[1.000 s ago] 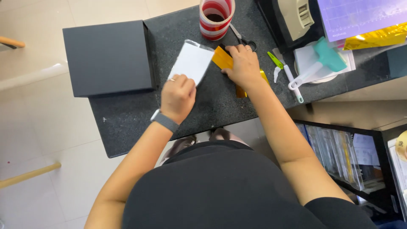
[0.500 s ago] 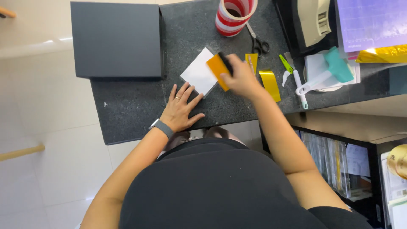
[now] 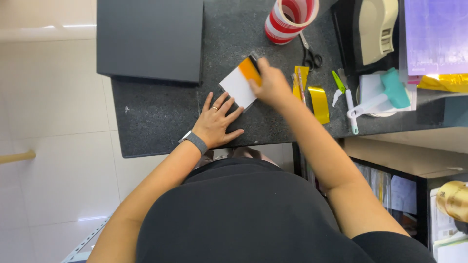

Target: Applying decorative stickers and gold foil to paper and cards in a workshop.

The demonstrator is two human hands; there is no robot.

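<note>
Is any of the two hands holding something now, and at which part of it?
The right hand grips an orange squeegee by its dark upper edge. The left hand holds nothing; its fingertips press flat on the white sheet.

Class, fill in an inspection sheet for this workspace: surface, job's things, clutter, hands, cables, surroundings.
Surface: dark speckled stone counter.
Job's things: white card lying flat; orange squeegee on its far corner.
Clutter: dark grey box, red-and-white striped cup, scissors, yellow strips, teal-headed scraper, beige machine, purple sheet.
Hands: left hand flat on the counter, fingers on the card's near edge; right hand grips the squeegee.
Cables: nothing seen.
Surroundings: pale tiled floor; black shelving below the counter.
</note>
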